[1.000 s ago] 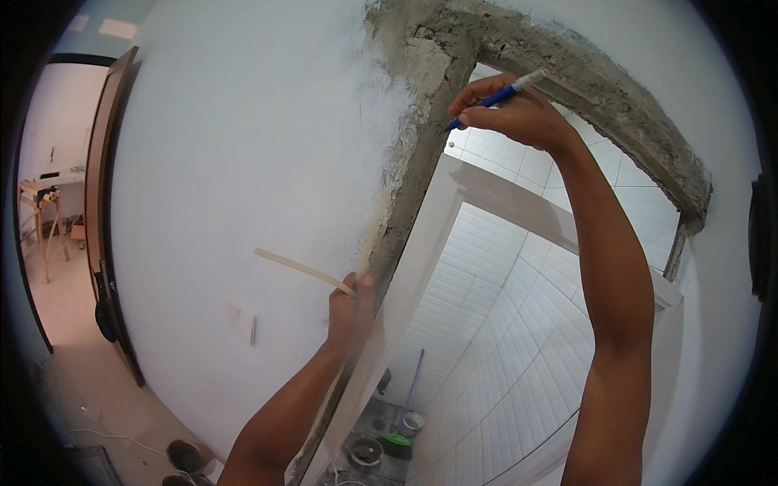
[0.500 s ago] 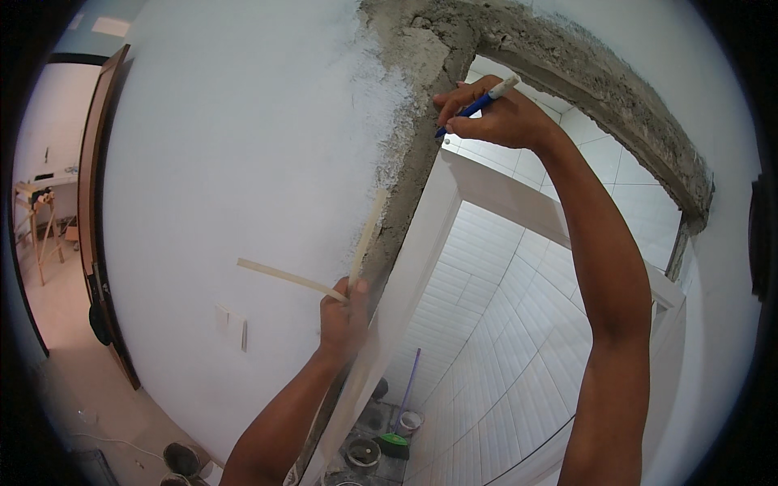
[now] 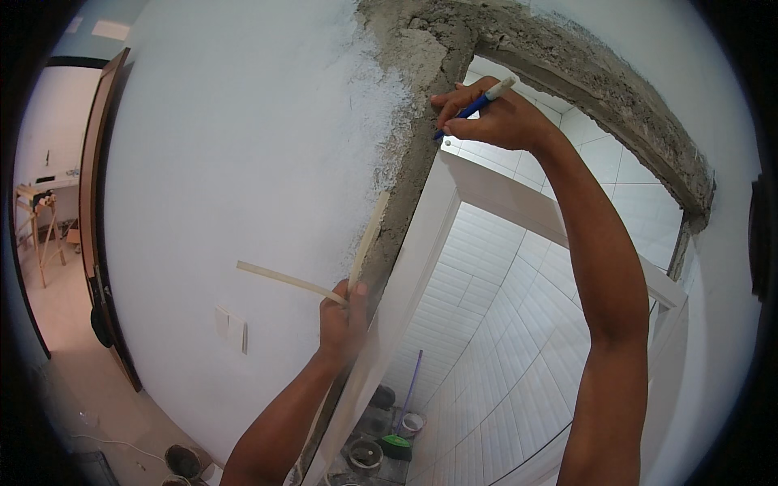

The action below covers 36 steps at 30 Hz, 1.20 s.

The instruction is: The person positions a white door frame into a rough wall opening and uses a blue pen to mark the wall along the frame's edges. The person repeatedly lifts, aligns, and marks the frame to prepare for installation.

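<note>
My right hand [image 3: 498, 117] is raised at the top left corner of a white door frame [image 3: 429, 215]. It is closed around a blue pen [image 3: 480, 104] with a whitish rear end. The pen's tip points down at the edge of the rough grey plaster [image 3: 417, 166] beside the frame; whether it touches cannot be made out. Lower down, my left hand [image 3: 344, 320] is closed at the plaster edge on thin cream strips. One strip [image 3: 370, 235] runs up along the plaster, another [image 3: 284, 280] sticks out leftward. Their meeting point is hidden by my fingers.
A white wall [image 3: 227, 162] with a switch plate [image 3: 232, 328] lies to the left. Beyond it stands an open brown door [image 3: 97, 202]. Through the frame are white tiles [image 3: 502, 324], a green broom [image 3: 395, 444] and buckets [image 3: 365, 455]. Another bucket [image 3: 182, 460] stands at lower left.
Both hands keep nearly the same places and grips. The pen and right hand have shifted only very slightly.
</note>
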Available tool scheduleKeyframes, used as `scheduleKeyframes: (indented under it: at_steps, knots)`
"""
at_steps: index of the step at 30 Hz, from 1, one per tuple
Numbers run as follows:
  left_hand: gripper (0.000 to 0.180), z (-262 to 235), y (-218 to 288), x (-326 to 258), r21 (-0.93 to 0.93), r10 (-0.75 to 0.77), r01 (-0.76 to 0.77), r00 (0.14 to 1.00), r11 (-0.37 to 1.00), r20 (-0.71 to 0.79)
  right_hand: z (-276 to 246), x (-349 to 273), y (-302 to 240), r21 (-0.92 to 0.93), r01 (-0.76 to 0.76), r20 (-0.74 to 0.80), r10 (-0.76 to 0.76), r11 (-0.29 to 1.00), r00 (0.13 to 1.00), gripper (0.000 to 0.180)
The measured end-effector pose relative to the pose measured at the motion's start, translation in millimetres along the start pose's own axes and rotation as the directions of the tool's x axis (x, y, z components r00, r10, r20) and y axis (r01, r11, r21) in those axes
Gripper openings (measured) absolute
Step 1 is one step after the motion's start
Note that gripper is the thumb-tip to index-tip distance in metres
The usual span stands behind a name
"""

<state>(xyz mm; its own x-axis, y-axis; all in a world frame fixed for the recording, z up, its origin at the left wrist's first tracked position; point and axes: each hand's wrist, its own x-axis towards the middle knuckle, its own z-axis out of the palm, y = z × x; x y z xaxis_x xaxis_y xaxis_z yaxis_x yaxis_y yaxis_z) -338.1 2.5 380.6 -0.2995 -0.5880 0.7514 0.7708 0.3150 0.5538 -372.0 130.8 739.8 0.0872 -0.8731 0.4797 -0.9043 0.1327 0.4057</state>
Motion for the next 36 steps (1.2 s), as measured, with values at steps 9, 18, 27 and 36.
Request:
scheduleKeyframes:
  at_steps: [9, 18, 27, 36]
  knots:
    - [0.035, 1, 0, -1, -0.004, -0.003, 0.003, 1.0, 1.0, -0.011, -1, -3, -2, -0.026, -0.008, 0.007, 0.008, 1.0, 1.0, 0.024]
    - [0.034, 0, 0, -1, 0.015, -0.028, 0.028, 1.0, 1.0, 0.005, 2, -4, 5, 0.005, 0.021, -0.029, -0.021, 1.0, 0.999, 0.023]
    - [0.033, 0, 0, -1, 0.03, -0.022, 0.022, 1.0, 0.999, 0.008, 5, -5, 10, 0.044, 0.023, -0.047, -0.021, 0.999, 0.999, 0.023]
    - [0.035, -1, 0, -1, 0.04, 0.019, -0.019, 1.0, 0.999, 0.018, 7, -4, 10, 0.073, 0.008, -0.074, -0.003, 0.997, 0.997, 0.026]
